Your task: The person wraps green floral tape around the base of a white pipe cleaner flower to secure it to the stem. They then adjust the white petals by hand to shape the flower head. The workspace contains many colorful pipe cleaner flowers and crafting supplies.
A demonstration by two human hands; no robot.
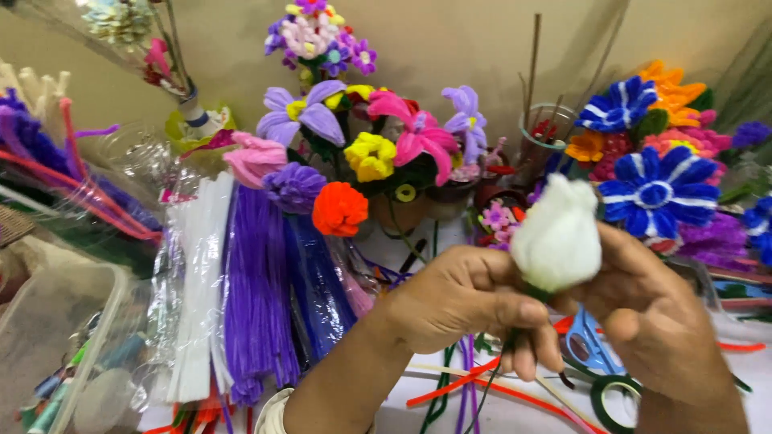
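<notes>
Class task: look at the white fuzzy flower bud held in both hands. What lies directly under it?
Under the white bud, a dark green stem runs down between the left hand and right hand; fingers cover their join.

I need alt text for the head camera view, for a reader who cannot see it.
Two hands, left hand and right hand, hold a white fuzzy flower bud by its dark stem above a cluttered table. Behind stand colourful pipe-cleaner flowers; purple pipe-cleaner bundles lie at left, blue scissors below.

Bright even indoor light, soft wall shadows, motion blur, stretched edges
</notes>
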